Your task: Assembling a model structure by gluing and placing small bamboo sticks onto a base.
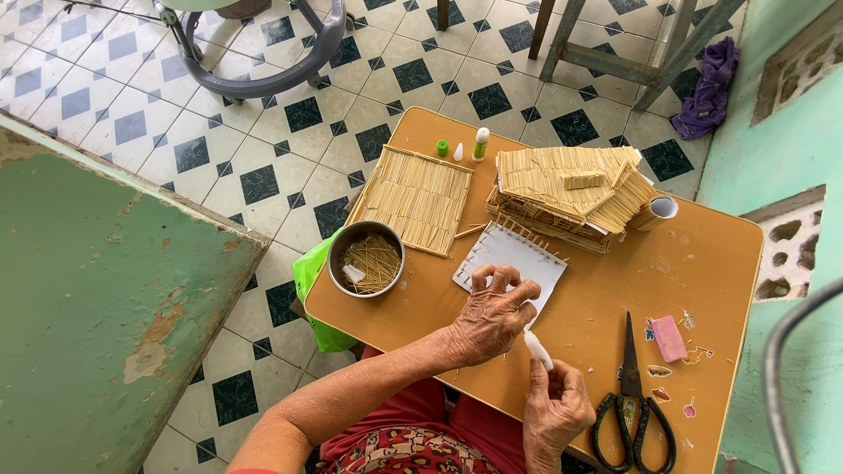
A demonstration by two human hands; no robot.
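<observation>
My left hand rests with curled fingers on the near edge of a white spiral notepad lying on a small orange-brown table. My right hand pinches a small white glue tube, its tip pointing up toward my left hand. Beyond the notepad stands a model house built of thin sticks. A flat panel of sticks lies to its left. A metal bowl holding loose sticks sits at the table's left edge.
Black-handled scissors and a pink eraser lie at the right of the table. A green cap and a green-and-white glue bottle stand at the far edge. A green bag hangs beside the bowl. A worn green surface fills the left.
</observation>
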